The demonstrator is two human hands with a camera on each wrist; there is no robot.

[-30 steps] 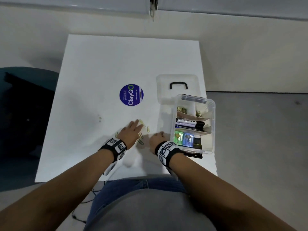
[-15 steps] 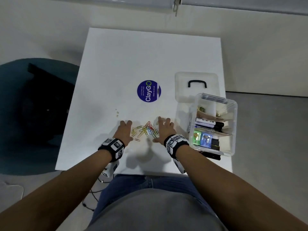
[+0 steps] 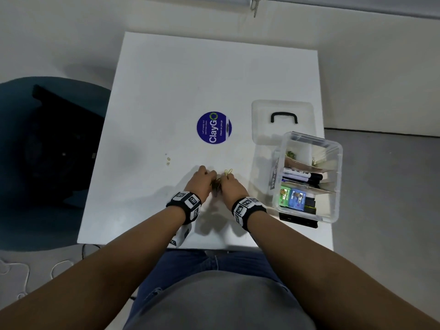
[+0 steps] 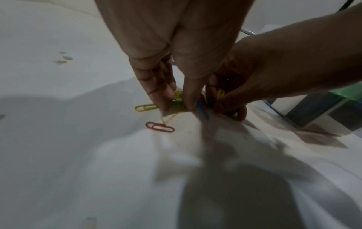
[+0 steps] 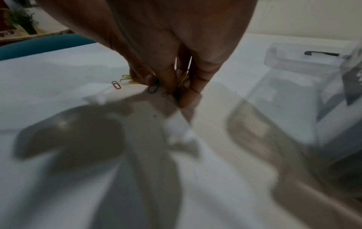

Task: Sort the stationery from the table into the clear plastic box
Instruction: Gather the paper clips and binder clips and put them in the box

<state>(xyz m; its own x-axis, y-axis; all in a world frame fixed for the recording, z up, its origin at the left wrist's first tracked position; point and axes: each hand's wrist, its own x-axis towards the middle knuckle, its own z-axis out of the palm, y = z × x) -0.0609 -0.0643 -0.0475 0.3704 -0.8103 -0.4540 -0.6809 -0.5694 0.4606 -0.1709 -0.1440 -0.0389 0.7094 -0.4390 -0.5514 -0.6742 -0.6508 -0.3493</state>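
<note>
Purple "ClayGo" sticker (image 3: 214, 127) beyond hands (image 3: 215, 183)

Likely an office pantry, white table (image 3: 166, 91) with "ClayGo" clean-up sticker (image 3: 214, 127), teal chair (image 3: 35, 139)

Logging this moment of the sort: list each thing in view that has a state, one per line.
left hand: gathering the paper clips, fingers pinching them
right hand: pinching the same paper clips
red clip: loose on the table
clear plastic box: open, partly filled
lid: off, flat on the table behind the box
</note>
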